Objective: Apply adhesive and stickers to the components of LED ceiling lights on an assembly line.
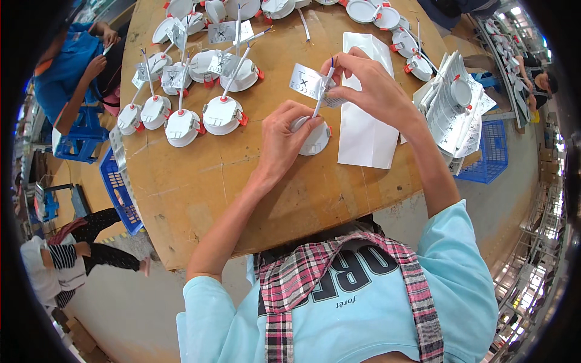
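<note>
Light-blue shirt (345, 327) cloth and a plaid apron (277, 296) sit closest, on the near side of the white sheet (366, 142) that lies on the brown tabletop (206, 199). Just left of that sheet is a round white lamp (318, 142) with a red clip; whether it touches the tabletop, I cannot tell. The left hand (281, 138) has its grip clamped on this lamp, near the foot of its pale cable (319, 104). Partly over the sheet's left edge, the right hand (372, 88) has its grip pinched together on a silver label (305, 80) at the cable. Well left of the sheet stand similar lamps (223, 117), cables upright. Right of the sheet, a paper stack (439, 124) carries one more disc (461, 94), with a blue crate (494, 148) lower down beyond.
</note>
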### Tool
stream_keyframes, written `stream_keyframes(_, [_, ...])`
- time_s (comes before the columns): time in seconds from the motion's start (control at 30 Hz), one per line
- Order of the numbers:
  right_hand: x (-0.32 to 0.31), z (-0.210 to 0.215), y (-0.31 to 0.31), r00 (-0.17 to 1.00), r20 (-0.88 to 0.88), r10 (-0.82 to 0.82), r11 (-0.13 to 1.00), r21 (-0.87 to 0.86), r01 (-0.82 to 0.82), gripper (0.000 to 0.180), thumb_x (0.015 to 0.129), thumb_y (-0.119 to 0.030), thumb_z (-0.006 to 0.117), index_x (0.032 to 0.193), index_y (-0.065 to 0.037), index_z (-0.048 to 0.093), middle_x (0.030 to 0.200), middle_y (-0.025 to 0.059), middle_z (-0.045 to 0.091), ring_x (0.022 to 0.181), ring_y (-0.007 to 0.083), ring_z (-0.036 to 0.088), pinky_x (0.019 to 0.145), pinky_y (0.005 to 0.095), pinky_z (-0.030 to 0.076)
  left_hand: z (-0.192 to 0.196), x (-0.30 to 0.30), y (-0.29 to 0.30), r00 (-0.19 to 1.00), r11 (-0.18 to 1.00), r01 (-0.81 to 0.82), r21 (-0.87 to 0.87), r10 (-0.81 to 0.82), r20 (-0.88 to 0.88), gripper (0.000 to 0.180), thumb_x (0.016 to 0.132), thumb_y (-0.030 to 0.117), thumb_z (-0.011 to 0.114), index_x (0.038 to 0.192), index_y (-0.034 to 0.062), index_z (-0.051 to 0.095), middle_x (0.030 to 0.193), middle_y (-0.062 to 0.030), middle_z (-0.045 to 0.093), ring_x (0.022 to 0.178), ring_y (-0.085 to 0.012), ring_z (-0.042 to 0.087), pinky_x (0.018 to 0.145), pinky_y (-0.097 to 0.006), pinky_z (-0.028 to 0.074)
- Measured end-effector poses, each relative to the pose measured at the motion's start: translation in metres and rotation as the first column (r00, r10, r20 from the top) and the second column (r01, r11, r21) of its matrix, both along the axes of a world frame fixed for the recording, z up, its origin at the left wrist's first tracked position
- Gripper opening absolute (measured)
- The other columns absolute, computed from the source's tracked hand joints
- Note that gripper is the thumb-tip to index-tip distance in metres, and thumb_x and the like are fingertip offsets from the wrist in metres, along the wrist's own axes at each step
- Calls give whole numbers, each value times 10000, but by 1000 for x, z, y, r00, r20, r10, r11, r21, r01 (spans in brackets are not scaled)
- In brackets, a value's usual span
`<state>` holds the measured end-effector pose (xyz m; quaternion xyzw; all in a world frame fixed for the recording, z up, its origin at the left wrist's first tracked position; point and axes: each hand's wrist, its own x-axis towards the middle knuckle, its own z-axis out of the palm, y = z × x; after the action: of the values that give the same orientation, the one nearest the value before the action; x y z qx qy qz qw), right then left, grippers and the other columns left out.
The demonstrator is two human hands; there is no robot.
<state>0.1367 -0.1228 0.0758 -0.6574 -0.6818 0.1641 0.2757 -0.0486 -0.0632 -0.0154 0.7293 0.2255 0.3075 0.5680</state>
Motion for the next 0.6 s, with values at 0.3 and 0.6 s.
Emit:
stream_keyframes(0.3, [-6,25,-7,997,-82,-16,922,-387,-17,423,759,-84,696,1151,3,562,731,44,542,714,170,526,664,306,434,6,-2,4,959,897,-190,399,257,-121,120,807,114,710,843,5,678,729,-58,621,653,-153,565,636,-288,447])
stream_keyframes(0.6, [3,15,-2,956,-242,-163,881,-472,31,364,782,-203,680,1043,47,641,746,87,588,663,169,541,616,309,447,7,-2,-7,940,921,-134,365,235,-249,210,796,175,708,904,5,649,804,-87,639,709,-210,593,655,-339,464])
